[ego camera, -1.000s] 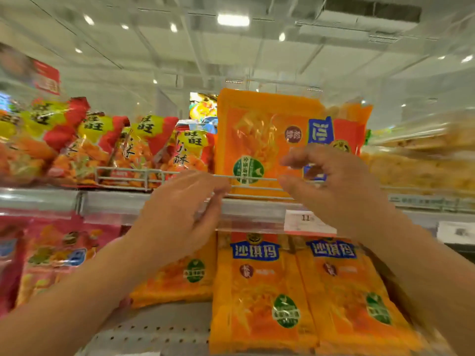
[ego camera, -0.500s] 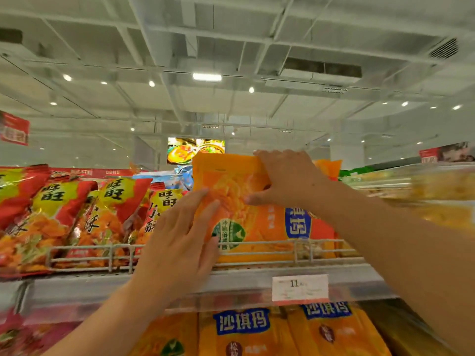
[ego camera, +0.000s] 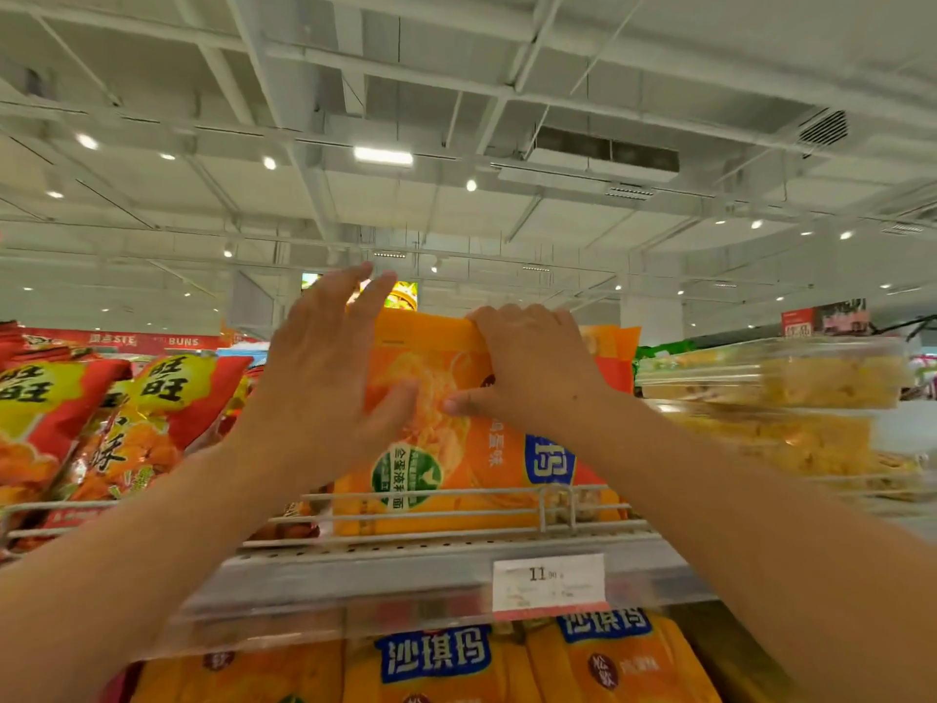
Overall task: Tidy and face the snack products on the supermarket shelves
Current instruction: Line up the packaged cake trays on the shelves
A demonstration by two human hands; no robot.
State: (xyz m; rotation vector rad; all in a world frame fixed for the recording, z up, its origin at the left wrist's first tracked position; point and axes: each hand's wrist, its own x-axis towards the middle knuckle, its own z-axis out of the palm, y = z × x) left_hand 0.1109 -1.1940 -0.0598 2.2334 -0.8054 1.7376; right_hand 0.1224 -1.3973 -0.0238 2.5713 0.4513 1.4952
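An orange snack bag [ego camera: 456, 449] stands sideways on the top shelf behind a wire rail [ego camera: 436, 499]. My right hand [ego camera: 527, 367] grips its upper edge, fingers curled over the top and thumb pressed on the front. My left hand [ego camera: 324, 372] lies flat against the bag's left side with straight, spread fingers reaching above its top corner. More orange bags [ego camera: 616, 347] stand behind it, mostly hidden.
Red and yellow snack bags [ego camera: 101, 423] fill the shelf to the left. Clear boxes of yellow cakes [ego camera: 791, 398] are stacked at the right. A price label [ego camera: 550, 580] sits on the shelf front. Orange bags [ego camera: 441, 662] lie on the lower shelf.
The view has tilted up. My right hand went from in front of the bag to gripping its top edge. My left hand rose from the shelf rail to the bag's left side.
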